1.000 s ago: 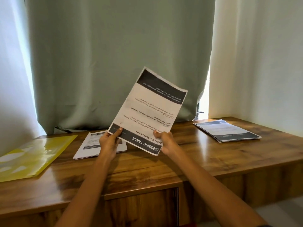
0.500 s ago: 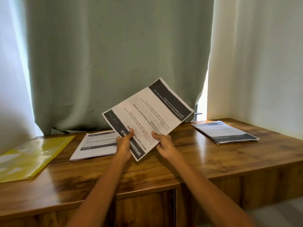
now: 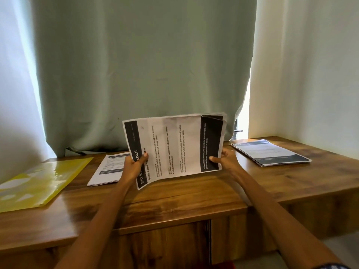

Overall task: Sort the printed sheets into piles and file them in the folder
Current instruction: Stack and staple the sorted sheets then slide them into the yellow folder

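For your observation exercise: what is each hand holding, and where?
Both grip the printed sheets: left hand at the header end, right hand at the opposite end.

- The left hand [image 3: 134, 167] covers the middle of the heading on the held sheets [image 3: 174, 146]; only "DRESS" and "ABLE" show.
- The sheets' small body print is too blurred to read in full.
- The left pile [image 3: 105, 169] is partly hidden behind that hand and the sheets.
- The yellow folder [image 3: 38, 183] is cut off by the left edge.
- Print on the right pile [image 3: 270, 153] is too small to read.
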